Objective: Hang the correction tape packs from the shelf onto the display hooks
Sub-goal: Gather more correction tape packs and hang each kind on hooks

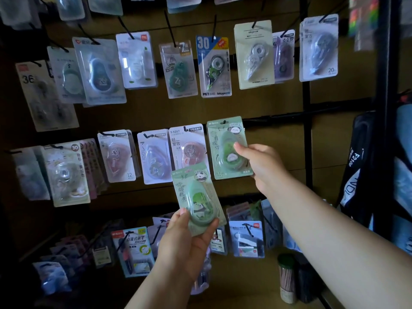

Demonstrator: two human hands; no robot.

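Right hand [259,162] pinches a green pack [227,150] at its hook; left hand [189,239] holds the next pack [198,197], to be hung after.

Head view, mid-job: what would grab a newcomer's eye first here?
Two pale green panda packs stand out at centre. The right hand holds the upper green pack at the middle hook row, its top at a hook. The left hand holds the lower green pack just below it. Around them, rows of carded correction tapes hang on black hooks, the blue "30" pack brightest, above centre.

upper pack [227,148] on hook | lower pack [198,197] below-left, apart
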